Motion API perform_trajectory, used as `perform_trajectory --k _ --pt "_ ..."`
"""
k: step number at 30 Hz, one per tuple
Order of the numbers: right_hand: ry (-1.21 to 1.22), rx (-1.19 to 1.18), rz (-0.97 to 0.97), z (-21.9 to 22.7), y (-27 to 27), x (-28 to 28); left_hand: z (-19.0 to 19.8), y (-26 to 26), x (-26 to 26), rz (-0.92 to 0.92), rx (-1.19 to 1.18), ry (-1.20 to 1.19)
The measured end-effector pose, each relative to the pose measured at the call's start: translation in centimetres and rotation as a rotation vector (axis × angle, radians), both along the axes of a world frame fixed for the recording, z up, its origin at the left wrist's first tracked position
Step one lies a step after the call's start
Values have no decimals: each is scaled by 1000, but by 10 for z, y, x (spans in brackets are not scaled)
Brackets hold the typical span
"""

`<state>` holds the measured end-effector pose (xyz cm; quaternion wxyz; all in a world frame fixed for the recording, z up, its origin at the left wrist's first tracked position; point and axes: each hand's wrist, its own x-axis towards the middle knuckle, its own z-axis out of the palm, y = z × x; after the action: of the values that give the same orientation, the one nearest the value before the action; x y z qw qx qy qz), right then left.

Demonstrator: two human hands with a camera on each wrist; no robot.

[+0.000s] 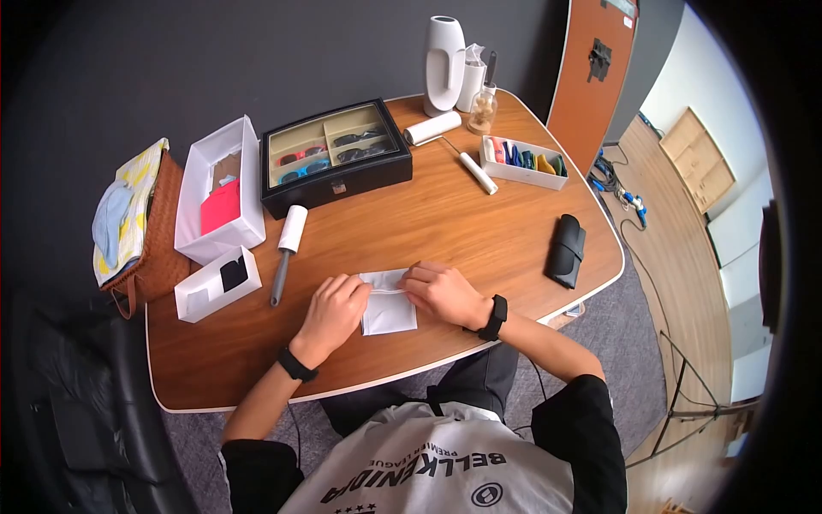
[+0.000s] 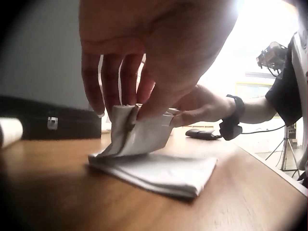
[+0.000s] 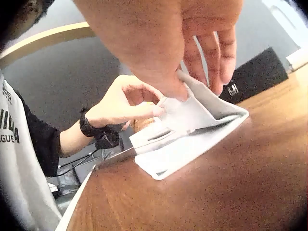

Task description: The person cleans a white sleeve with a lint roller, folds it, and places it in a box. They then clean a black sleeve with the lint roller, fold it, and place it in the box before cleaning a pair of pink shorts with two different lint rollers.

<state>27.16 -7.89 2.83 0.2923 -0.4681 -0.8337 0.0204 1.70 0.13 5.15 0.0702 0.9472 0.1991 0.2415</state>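
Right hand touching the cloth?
Touching. The right wrist view shows the right hand with its thumb pressed on the raised fold of the cloth.

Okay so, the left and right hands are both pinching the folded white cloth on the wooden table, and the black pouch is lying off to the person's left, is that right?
Not quite: the black pouch lies to the person's right, as the head view shows. The left hand and right hand do both pinch the folded white cloth on the wooden table.
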Motion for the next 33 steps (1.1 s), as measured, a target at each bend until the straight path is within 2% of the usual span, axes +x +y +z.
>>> perform_trajectory --k 2,3,5,8,15,19,21,22,24,28,33 --pt "-95 28 15 13 -6 -2 15 -9 -4 -19 23 16" --pt "-92 23 15 10 -10 -3 9 -14 -8 -19 19 18" --pt "-287 29 93 -2 -26 -8 -9 -24 -15 -104 -4 146" --pt "-315 56 93 -23 -33 -9 -38 -34 -19 -108 -15 149" --pt "-408 57 65 -20 -40 -10 -32 -41 -20 -86 -67 113" --pt "-340 -69 47 -14 -43 -12 -22 -35 -15 -57 -136 70" --pt "-159 -138 31 -9 -41 -15 -27 -29 -11 -29 -20 102" --pt "-158 -136 37 -10 -38 -17 -34 -26 -12 -24 -79 182" --pt "-227 -125 -34 -15 -31 -18 -42 -24 -10 -11 -66 198" --pt "-271 -91 -42 -35 -19 -13 -54 -24 -9 12 -93 247" --pt "-312 -225 -110 -50 -18 -6 -66 -23 -15 56 -90 285"
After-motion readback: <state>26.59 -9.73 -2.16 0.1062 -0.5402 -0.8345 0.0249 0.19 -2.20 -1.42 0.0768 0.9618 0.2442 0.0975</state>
